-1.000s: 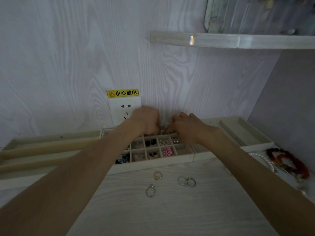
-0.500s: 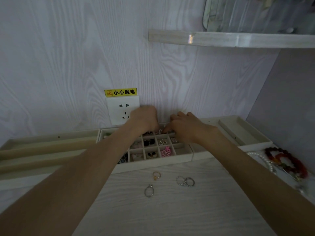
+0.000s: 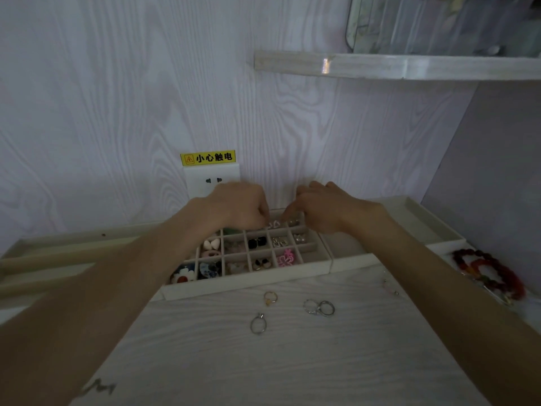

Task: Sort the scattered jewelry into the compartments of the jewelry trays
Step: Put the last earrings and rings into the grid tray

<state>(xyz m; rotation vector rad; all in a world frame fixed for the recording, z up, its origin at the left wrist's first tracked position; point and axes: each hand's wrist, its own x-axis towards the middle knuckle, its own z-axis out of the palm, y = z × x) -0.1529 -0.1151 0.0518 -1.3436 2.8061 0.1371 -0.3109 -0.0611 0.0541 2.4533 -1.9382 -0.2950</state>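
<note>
Cream-coloured trays are sitting in a row along the back of the pale wood-grain bench (image 3: 263, 370), against the wall. At the left of the frame a long-slotted tray (image 3: 58, 253) is lying partly under the person's left forearm. At the centre, the gridded jewelry tray (image 3: 248, 278) is holding small pieces in its compartments: a flower piece with a red centre (image 3: 183, 275) at the lower left corner, black studs (image 3: 257, 242) in the middle, a pink flower (image 3: 285, 257) toward the right.

The left hand (image 3: 237, 206) is hovering over the tray's back row with fingers curled under; whether its grip is holding anything cannot be told. Just right of it, the right hand (image 3: 319, 209) is reaching down with fingers bent toward a small pale earring (image 3: 275, 224) in the back row; contact cannot be told.

Below the tray, a silver ring (image 3: 258, 323), a gold ring (image 3: 270, 298) and a pair of silver rings (image 3: 319, 307) are lying loose on the bench. At the far right, a red bead bracelet (image 3: 491, 271) is resting beside another tray (image 3: 424, 227).
</note>
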